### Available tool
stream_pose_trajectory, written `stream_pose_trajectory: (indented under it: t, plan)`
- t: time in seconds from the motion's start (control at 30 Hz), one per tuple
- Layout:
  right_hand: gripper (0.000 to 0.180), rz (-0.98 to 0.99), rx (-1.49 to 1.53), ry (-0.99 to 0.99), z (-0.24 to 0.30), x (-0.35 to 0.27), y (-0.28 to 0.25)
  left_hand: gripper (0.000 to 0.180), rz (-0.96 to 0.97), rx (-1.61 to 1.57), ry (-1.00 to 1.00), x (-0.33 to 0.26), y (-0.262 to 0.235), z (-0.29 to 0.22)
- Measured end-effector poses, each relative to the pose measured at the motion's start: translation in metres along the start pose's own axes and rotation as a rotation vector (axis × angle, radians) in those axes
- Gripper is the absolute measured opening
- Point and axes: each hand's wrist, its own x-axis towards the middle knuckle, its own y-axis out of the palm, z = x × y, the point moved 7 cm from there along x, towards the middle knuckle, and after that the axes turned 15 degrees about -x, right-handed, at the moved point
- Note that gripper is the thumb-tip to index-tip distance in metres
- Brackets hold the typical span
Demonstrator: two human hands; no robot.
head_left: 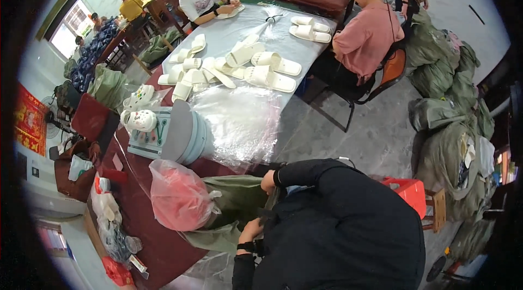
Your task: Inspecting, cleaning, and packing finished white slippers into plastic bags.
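A dark green woven sack (239, 194) gapes beside the table's near end. My right hand (267, 181) is closed on its far rim. My left hand (250, 230), with a black band at the wrist, is closed at the near side of the mouth, its fingertips partly hidden. Both my arms are in black sleeves. Against the sack's left side lies a knotted clear plastic bag (182, 196) of pinkish-red contents. What the sack holds is hidden from me.
Cream slippers (239, 53) and clear plastic sheets (239, 121) cover the long table. White clogs (141, 120) sit on a grey-blue box (147, 140). At right stand a red stool (409, 194) and full green sacks (449, 159). Other people sit around the tables.
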Motion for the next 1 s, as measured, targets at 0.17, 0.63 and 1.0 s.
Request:
stream_pose_trajectory:
  t: [0.17,0.63,1.0]
  plan:
    - [0.038,-0.099,0.181,0.153,-0.039,-0.008,-0.03,0.043,0.097,-0.425,-0.393,-0.02,0.004,0.039]
    - [0.02,-1.769,1.602,0.731,-0.279,-0.183,-0.065,0.021,-0.415,-0.067,0.381,0.119,-0.146,-0.151]
    - [0.049,-1.544,1.543,1.154,-0.502,-0.165,-0.006,0.048,-0.356,0.391,-0.038,0.257,-0.12,-0.157]
